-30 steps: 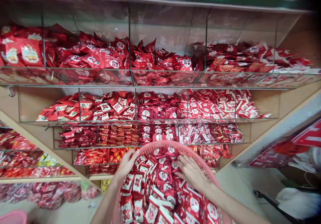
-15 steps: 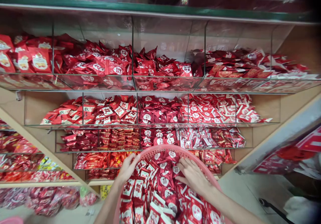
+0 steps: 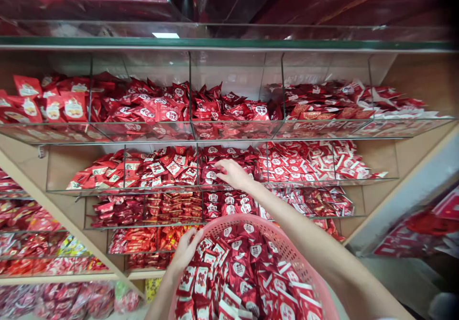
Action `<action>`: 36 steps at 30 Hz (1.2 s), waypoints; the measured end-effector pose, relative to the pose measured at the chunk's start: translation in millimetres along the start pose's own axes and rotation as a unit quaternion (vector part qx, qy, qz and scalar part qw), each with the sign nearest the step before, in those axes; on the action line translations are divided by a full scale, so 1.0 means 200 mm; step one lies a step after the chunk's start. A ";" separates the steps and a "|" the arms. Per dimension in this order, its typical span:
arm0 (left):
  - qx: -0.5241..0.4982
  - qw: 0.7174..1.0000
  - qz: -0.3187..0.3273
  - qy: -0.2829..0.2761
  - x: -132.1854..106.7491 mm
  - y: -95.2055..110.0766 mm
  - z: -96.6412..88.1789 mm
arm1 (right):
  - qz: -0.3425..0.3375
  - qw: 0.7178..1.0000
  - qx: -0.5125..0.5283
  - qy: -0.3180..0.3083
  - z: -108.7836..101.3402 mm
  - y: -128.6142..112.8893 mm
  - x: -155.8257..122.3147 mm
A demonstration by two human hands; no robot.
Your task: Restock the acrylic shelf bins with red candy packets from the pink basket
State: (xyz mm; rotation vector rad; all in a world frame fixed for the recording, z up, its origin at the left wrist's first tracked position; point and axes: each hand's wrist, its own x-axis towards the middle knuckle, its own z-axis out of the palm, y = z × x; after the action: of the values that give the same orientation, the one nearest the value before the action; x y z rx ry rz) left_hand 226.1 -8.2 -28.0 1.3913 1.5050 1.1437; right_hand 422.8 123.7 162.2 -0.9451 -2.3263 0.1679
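Left hand (image 3: 186, 250) clasps the basket (image 3: 287, 248) rim to steady it; right hand (image 3: 234, 174) touches packets (image 3: 222, 160) above the basket, grip unclear.

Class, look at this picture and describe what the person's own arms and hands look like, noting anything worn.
The left hand and the right hand are bare: no gloves, rings or watch show. The left forearm and the right forearm are uncovered too, with no sleeve clearly in view up to the picture's edge.
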 end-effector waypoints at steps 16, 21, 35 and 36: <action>0.012 1.000 -0.004 -0.007 0.00 0.01 0.00 | -0.021 0.992 -0.013 -0.126 0.17 0.04 0.26; 0.011 1.000 -0.011 -0.021 0.01 0.01 -0.02 | -0.007 0.989 -0.019 -0.143 0.17 0.02 0.26; 0.011 1.000 -0.005 -0.014 -0.01 0.05 0.00 | -0.023 0.999 -0.010 0.041 -0.04 -0.04 0.05; 0.012 1.000 -0.005 -0.015 -0.01 0.05 0.00 | -0.017 0.996 0.015 0.087 -0.07 -0.06 0.00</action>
State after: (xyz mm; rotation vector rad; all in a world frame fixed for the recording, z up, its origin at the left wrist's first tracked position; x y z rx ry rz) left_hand 228.6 -10.6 -18.1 1.4094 1.5084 1.0980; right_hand 424.0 113.5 177.2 -0.8682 -2.1721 0.1023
